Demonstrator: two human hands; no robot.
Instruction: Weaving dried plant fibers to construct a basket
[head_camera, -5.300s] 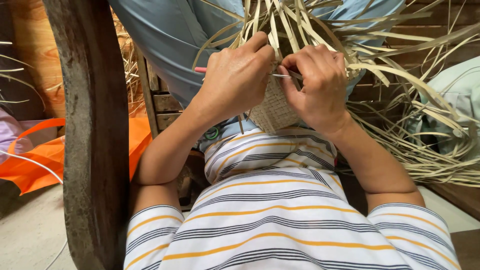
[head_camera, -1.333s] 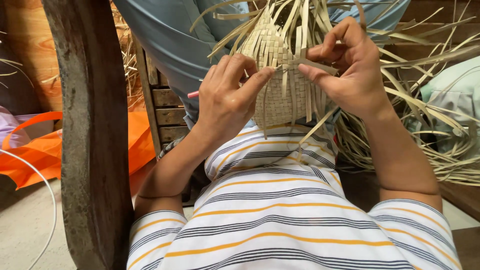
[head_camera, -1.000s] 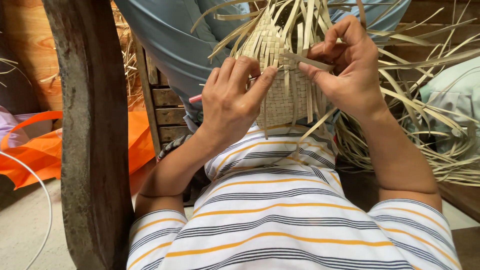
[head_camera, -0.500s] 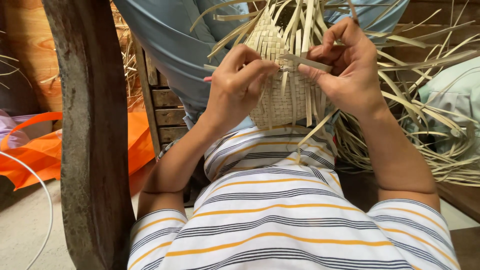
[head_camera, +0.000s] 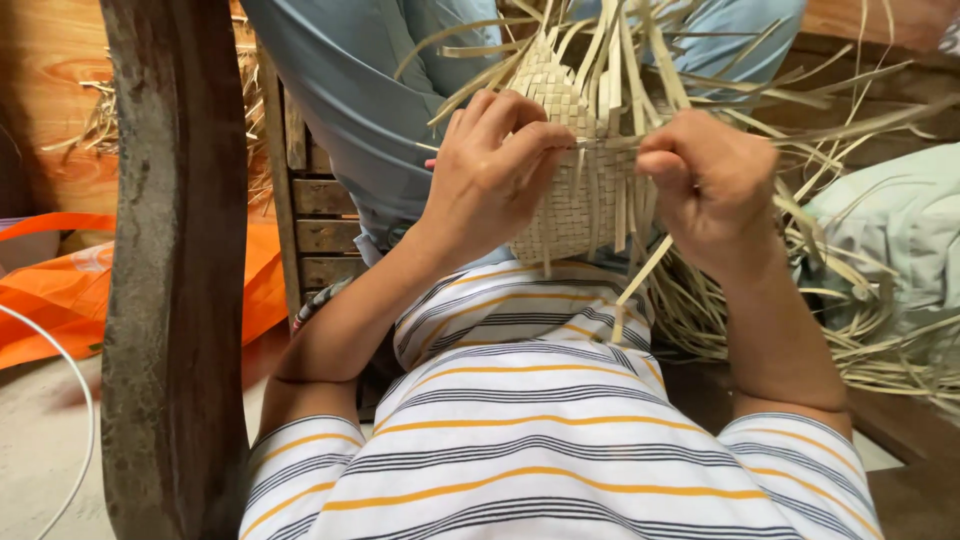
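A small woven piece of pale palm-leaf strips (head_camera: 583, 195) hangs in front of my chest, with many loose strip ends fanning up and to the right. My left hand (head_camera: 487, 175) grips its left side, fingers curled over the woven part. My right hand (head_camera: 712, 188) is closed in a fist on a thin horizontal strip (head_camera: 610, 142) that runs across the piece between both hands. A pink tool tip shows just behind my left hand.
A thick dark wooden post (head_camera: 170, 290) stands at the left. A person in blue trousers (head_camera: 360, 90) sits behind on a slatted wooden crate (head_camera: 315, 220). An orange bag (head_camera: 55, 290) lies at the left, a heap of loose strips (head_camera: 880, 330) and pale green cloth (head_camera: 900, 230) at the right.
The woven piece has been lifted and turned since the earliest frame. In the last half second my right hand closed into a fist and pulled the horizontal strip to the right.
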